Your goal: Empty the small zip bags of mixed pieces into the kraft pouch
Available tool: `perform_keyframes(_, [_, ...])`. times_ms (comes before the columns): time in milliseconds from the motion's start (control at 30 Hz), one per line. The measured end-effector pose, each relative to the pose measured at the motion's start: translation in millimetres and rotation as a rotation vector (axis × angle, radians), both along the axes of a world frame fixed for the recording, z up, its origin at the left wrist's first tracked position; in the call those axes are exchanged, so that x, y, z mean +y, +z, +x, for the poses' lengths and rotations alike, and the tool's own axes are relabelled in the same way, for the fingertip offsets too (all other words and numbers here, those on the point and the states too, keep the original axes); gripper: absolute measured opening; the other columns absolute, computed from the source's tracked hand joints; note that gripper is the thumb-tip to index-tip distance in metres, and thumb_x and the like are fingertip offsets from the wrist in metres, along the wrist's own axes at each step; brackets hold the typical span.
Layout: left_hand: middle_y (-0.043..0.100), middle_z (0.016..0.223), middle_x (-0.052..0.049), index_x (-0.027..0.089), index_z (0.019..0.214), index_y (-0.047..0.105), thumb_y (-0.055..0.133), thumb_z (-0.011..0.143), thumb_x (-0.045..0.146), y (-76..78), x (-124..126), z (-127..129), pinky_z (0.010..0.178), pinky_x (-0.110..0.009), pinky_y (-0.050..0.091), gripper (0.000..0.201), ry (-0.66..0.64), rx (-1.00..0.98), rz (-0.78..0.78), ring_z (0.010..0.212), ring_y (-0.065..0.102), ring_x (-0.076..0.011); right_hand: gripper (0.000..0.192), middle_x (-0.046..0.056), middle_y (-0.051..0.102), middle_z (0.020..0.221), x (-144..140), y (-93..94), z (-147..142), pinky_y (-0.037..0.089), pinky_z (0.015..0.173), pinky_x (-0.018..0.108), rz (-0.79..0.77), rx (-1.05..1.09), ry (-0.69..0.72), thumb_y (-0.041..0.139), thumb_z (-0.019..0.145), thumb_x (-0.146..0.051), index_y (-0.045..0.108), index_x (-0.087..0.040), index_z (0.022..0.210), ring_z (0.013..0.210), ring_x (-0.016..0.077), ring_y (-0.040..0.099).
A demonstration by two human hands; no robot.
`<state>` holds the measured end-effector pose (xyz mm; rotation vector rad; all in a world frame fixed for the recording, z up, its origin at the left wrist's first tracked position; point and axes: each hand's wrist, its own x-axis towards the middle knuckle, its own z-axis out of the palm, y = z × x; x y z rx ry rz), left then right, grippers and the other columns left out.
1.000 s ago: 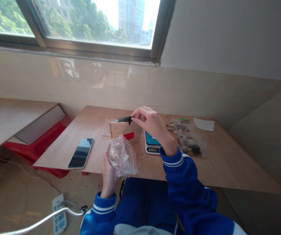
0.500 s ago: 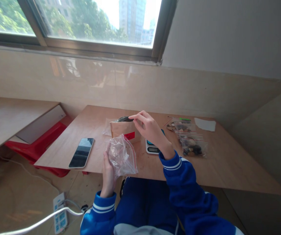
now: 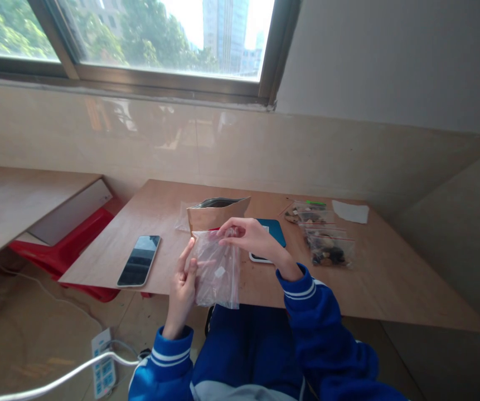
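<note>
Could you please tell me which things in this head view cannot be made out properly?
- Scale: its display is hidden behind the right hand.
- Brown pouch: contents are hidden by its own wall.
- Clear bag, held by both hands, left hand too: whatever is inside is too faint to tell.
- Filled bags: the dark pieces are too small to identify.

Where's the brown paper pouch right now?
In the head view the open brown paper pouch stands upright on the wooden table, just left of the blue-topped kitchen scale, right of the black smartphone.
</note>
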<state>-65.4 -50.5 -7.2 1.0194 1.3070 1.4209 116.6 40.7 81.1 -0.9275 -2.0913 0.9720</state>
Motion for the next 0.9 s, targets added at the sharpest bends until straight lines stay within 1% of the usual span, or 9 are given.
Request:
perform_keyframes(100, [0.074, 0.093, -0.011, 0.016, 0.136, 0.050, 0.058, 0.078, 0.065, 1.6, 3, -11, 0.045, -0.026, 0.048, 0.076, -0.045, -0.011, -0.028, 0.050, 0.058, -0.0142, 0.029, 0.004, 0.074, 0.098, -2, -0.8, 1, 0.052, 0.075, 0.029, -0.026, 0.025, 0.031, 0.068, 0.083, -0.038, 0.071, -0.020, 0.105, 0.086, 0.0178, 0.067])
perform_keyframes(167, [0.072, 0.097, -0.012, 0.013, 0.121, 0.059, 0.059, 0.076, 0.066, 3.8, 6, -13, 0.056, -0.029, 0.054, 0.070, -0.012, -0.027, -0.011, 0.067, 0.067, -0.0202, 0.028, 0.004, 0.074, 0.103, -6, -1.0, 0, 0.053, 0.079, 0.030, -0.042, 0.028, 0.071, 0.066, 0.085, -0.035, 0.071, -0.021, 0.109, 0.089, 0.0178, 0.067])
perform_keyframes(233, [0.072, 0.091, -0.010, 0.014, 0.107, 0.063, 0.061, 0.076, 0.062, 7.4, 9, -11, 0.059, -0.028, 0.054, 0.058, 0.046, -0.018, -0.005, 0.071, 0.068, -0.0206, 0.027, 0.003, 0.074, 0.107, -8, -2.3, -3, 0.053, 0.080, 0.030, -0.065, 0.032, 0.106, 0.065, 0.086, -0.033, 0.071, -0.023, 0.110, 0.089, 0.0174, 0.068])
perform_keyframes(433, [0.070, 0.070, -0.003, 0.016, 0.097, 0.064, 0.057, 0.083, 0.055, 19.1, 11, 4, 0.038, -0.018, 0.035, 0.041, 0.209, 0.024, 0.042, 0.039, 0.046, -0.0070, 0.025, 0.006, 0.076, 0.102, -11, -6.3, -6, 0.054, 0.083, 0.032, -0.149, 0.137, 0.005, 0.063, 0.087, -0.035, 0.075, -0.020, 0.103, 0.095, 0.0216, 0.070])
perform_keyframes(533, [0.069, 0.068, -0.003, 0.016, 0.098, 0.063, 0.056, 0.084, 0.056, 20.8, 12, -8, 0.034, -0.017, 0.029, 0.043, 0.252, 0.070, 0.051, 0.035, 0.040, -0.0055, 0.030, 0.007, 0.074, 0.107, -15, -9.7, 8, 0.054, 0.087, 0.033, -0.152, 0.212, -0.009, 0.058, 0.090, -0.039, 0.072, -0.020, 0.109, 0.099, 0.0204, 0.069])
perform_keyframes(600, [0.069, 0.069, -0.003, 0.017, 0.103, 0.062, 0.054, 0.084, 0.058, 20.8, 17, -27, 0.034, -0.018, 0.030, 0.046, 0.293, 0.093, 0.028, 0.036, 0.044, -0.0074, 0.035, 0.008, 0.074, 0.108, -14, -16.7, 32, 0.055, 0.083, 0.032, -0.136, 0.219, -0.093, 0.052, 0.092, -0.040, 0.068, -0.019, 0.114, 0.095, 0.0189, 0.070])
perform_keyframes(700, [0.071, 0.077, -0.006, 0.016, 0.108, 0.061, 0.051, 0.085, 0.058, 21.1, 39, -67, 0.038, -0.020, 0.035, 0.048, 0.362, 0.221, 0.023, 0.040, 0.051, -0.0095, 0.034, 0.010, 0.073, 0.106, -5, -37.0, 92, 0.055, 0.083, 0.035, -0.057, 0.110, -0.364, 0.049, 0.092, -0.038, 0.067, -0.017, 0.112, 0.096, 0.0204, 0.069])
perform_keyframes(800, [0.071, 0.088, -0.014, 0.015, 0.111, 0.060, 0.040, 0.090, 0.057, 21.1, 86, -101, 0.039, -0.024, 0.033, 0.051, 0.443, 0.362, 0.057, 0.043, 0.055, -0.0135, 0.030, 0.012, 0.071, 0.111, 11, -65.4, 165, 0.049, 0.095, 0.042, 0.127, -0.192, -0.640, 0.045, 0.088, -0.026, 0.070, -0.017, 0.104, 0.105, 0.0237, 0.065])
perform_keyframes(900, [0.070, 0.098, -0.018, 0.014, 0.114, 0.055, 0.029, 0.093, 0.053, 17.5, 147, -116, 0.043, -0.029, 0.036, 0.051, 0.444, 0.478, 0.027, 0.050, 0.060, -0.0194, 0.035, 0.016, 0.071, 0.112, 23, -92.7, 229, 0.045, 0.099, 0.042, 0.220, -0.488, -0.767, 0.043, 0.081, -0.013, 0.071, -0.014, 0.101, 0.108, 0.0262, 0.064])
